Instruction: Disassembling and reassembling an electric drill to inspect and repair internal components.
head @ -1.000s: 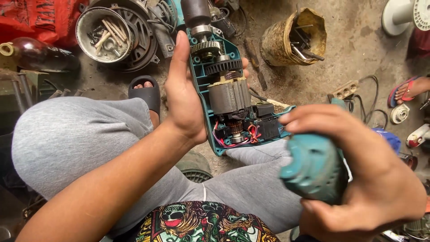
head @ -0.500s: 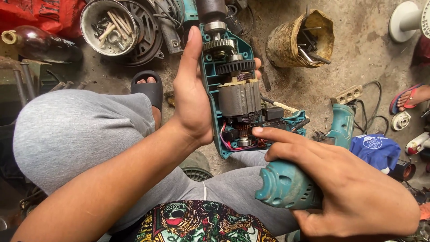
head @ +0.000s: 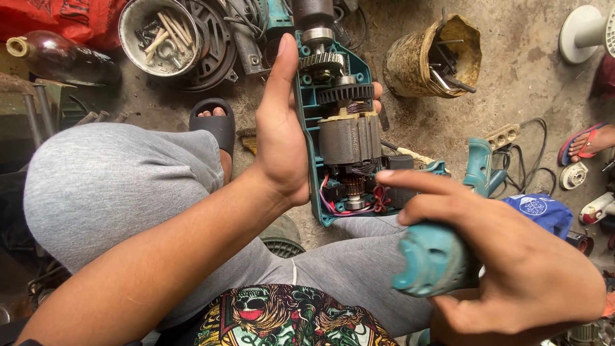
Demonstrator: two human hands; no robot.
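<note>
Left hand (head: 282, 138): wrapped around the side of the opened power drill (head: 339, 128), palm against the teal housing edge, thumb up along the shell, fingertips showing at the far edge. Firm hold; drill held upright above the lap, chuck end pointing away.

Right hand (head: 512, 269): closed around the loose teal housing half (head: 432, 259), forefinger stretched out toward the wiring at the drill's lower end, tip just beside it; whether it touches cannot be told.

Opened power drill: half-shell with gears at top, grey motor block (head: 349, 138) in the middle, red wires (head: 333, 198) and switch parts below. Judged moderately heavy and rigid; metal core dense, plastic shell stiff. Wires and small parts look fragile and could snag. Best taken by the outer shell edges, as the left hand does, clear of the greasy gears.

Loose housing half: light, hard plastic, likely smooth; lies below and right of the drill, near the person's knee.

Surroundings, on the concrete floor (head: 512, 83): metal bowl of bolts (head: 160, 29) at upper left; dirty yellow tub holding tools (head: 435, 54) at upper right; second teal tool (head: 479, 168) beside a black cable; black sandal (head: 214, 125) on the person's foot; another person's sandalled foot (head: 586, 144) at the right edge.
</note>
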